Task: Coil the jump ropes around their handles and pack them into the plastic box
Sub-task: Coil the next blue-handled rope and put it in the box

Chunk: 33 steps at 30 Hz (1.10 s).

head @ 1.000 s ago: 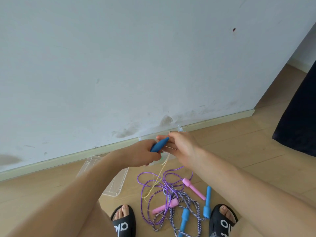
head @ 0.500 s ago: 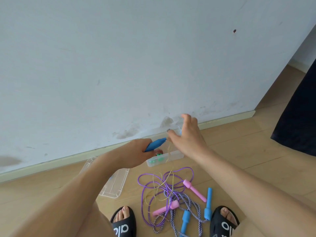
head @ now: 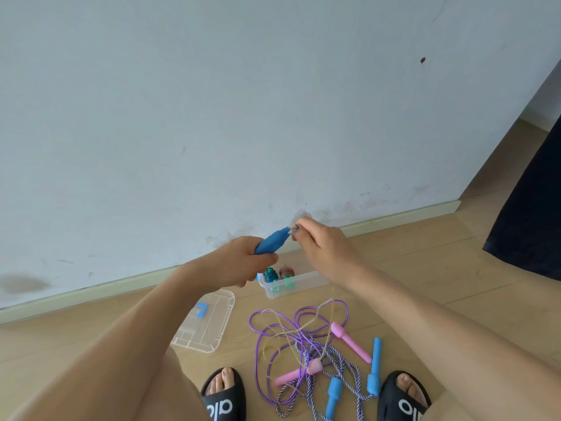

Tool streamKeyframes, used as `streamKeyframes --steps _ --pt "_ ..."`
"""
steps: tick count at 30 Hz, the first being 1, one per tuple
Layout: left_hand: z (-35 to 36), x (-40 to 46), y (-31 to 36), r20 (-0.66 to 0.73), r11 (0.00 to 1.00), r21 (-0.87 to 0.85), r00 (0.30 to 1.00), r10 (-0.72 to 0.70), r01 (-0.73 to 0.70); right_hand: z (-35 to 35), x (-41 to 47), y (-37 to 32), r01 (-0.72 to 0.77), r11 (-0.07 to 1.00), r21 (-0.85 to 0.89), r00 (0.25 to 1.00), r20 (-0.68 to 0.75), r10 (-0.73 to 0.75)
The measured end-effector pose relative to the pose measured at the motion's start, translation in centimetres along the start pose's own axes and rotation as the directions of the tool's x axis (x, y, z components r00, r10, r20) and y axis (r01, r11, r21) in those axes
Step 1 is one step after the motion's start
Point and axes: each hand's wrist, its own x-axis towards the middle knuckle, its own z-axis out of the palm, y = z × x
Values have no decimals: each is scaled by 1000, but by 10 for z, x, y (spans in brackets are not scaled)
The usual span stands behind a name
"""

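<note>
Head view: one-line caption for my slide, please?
Left hand grips dark blue handle; right hand pinches thin yellow rope at its tip.

We see the clear rectangular plastic box backed by the white wall, so no way in from behind. Its front is crowded by tangled purple, yellow and striped jump ropes; the clear plastic lid lies front-left. Bare wooden floor opens rightward.

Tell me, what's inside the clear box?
In the clear plastic box: two coiled jump ropes, one teal, one reddish, with green handle ends. The hands hide its back part.
</note>
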Motion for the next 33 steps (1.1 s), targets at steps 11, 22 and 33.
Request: streamKeyframes --steps 11,22,33 --pt "28 16 -14 -250 769 633 964 95 88 28 -20 -11 353 592 -725 924 371 -96" --pt "43 4 -17 6 365 922 945 326 -131 -6 -18 -6 216 939 -269 891 448 -76" --pt "38 1 -23 -14 482 862 944 331 -156 2 -23 -9 330 922 -204 867 453 -210"
